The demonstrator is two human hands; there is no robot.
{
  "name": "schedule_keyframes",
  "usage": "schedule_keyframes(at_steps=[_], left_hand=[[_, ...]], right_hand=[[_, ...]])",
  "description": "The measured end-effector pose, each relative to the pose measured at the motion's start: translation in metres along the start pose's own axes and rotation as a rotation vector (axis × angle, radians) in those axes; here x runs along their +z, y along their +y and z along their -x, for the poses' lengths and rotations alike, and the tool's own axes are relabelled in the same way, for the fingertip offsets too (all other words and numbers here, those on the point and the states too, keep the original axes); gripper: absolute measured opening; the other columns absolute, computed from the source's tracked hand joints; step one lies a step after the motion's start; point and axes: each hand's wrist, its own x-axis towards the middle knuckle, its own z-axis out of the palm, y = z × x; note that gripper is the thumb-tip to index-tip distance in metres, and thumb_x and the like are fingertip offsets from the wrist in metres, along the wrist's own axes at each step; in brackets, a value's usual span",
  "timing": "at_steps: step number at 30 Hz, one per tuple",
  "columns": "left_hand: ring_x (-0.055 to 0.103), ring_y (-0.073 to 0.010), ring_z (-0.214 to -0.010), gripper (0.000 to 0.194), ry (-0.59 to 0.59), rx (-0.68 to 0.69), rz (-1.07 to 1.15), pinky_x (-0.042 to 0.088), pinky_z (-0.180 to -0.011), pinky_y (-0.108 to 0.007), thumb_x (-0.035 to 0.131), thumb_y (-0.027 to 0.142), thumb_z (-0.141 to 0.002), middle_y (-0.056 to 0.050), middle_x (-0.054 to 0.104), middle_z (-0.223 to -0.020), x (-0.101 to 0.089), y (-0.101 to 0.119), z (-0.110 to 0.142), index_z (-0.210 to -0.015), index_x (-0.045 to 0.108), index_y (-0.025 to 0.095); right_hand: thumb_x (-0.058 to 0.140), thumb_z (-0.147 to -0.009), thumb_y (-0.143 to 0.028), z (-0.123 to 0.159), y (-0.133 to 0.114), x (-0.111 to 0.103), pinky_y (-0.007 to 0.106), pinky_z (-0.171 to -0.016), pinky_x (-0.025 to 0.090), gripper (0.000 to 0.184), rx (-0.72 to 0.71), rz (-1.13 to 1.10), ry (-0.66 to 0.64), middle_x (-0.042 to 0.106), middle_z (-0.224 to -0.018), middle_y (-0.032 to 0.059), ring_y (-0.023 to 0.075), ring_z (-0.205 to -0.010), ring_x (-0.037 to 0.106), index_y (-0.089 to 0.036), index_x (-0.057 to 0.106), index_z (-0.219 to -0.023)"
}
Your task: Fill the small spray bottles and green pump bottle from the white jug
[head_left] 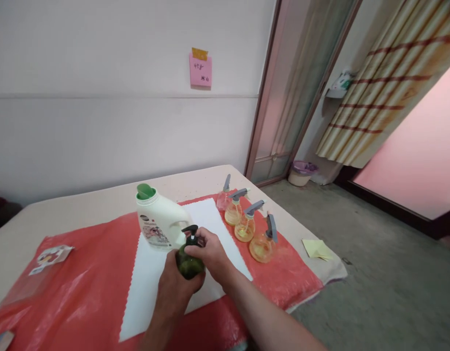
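Observation:
A dark green pump bottle with a black pump head is held between both hands above a white sheet. My left hand wraps round the bottle's body from the left and below. The fingers of my right hand close round the collar under the pump head from the right. Just behind the bottle stands a large cream jug, its mouth uncapped and a green piece inside the opening. Its front carries a printed label, and its lower right part is hidden behind the pump bottle.
Several clear spray bottles with grey triggers stand in a row on the red plastic cover. Yellow sticky notes lie by the table's right edge. A clear packet is at left. Beyond is a wall with a pink note.

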Motion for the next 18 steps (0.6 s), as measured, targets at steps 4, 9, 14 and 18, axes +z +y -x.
schedule_keyframes(at_steps=[4,9,14,18], left_hand=[[0.069,-0.0282,-0.093,0.056,0.001,0.011,0.010,0.050,-0.076,-0.034,0.072,0.041,-0.070,-0.005,0.070,-0.101,0.0014,-0.0002,0.0009,-0.119,0.048,0.025],[0.070,-0.0280,-0.086,0.054,0.008,0.004,-0.013,0.050,-0.071,-0.033,0.072,0.040,-0.070,-0.004,0.071,-0.094,0.0009,-0.0022,-0.0022,-0.115,0.049,0.024],[0.070,-0.0277,-0.091,0.057,0.018,0.028,-0.002,0.050,-0.073,-0.033,0.072,0.037,-0.069,-0.005,0.071,-0.100,0.0037,-0.0040,-0.0023,-0.119,0.049,0.024],[0.069,-0.0272,-0.089,0.060,0.015,0.029,0.034,0.050,-0.073,-0.034,0.071,0.038,-0.067,-0.004,0.070,-0.099,0.0013,-0.0033,-0.0016,-0.122,0.049,0.024]], right_hand=[[0.088,-0.056,-0.033,0.0006,-0.0019,-0.0003,0.029,-0.078,0.043,0.050,0.011,-0.007,-0.001,0.063,-0.091,-0.0027,0.0166,-0.085,0.055,-0.021,0.066,-0.099],[0.081,-0.065,-0.039,0.0025,-0.0072,-0.0028,0.031,-0.081,0.044,0.045,0.047,-0.040,-0.109,0.065,-0.090,0.0001,0.0179,-0.087,0.058,-0.018,0.071,-0.104],[0.088,-0.060,-0.034,0.0022,0.0004,-0.0013,0.030,-0.079,0.043,0.045,0.026,0.007,0.023,0.062,-0.086,-0.0025,0.0160,-0.083,0.055,-0.020,0.068,-0.098],[0.087,-0.060,-0.039,0.0014,-0.0085,-0.0085,0.032,-0.084,0.045,0.052,0.035,0.015,-0.131,0.067,-0.093,-0.0003,0.0194,-0.091,0.059,-0.021,0.072,-0.107]])
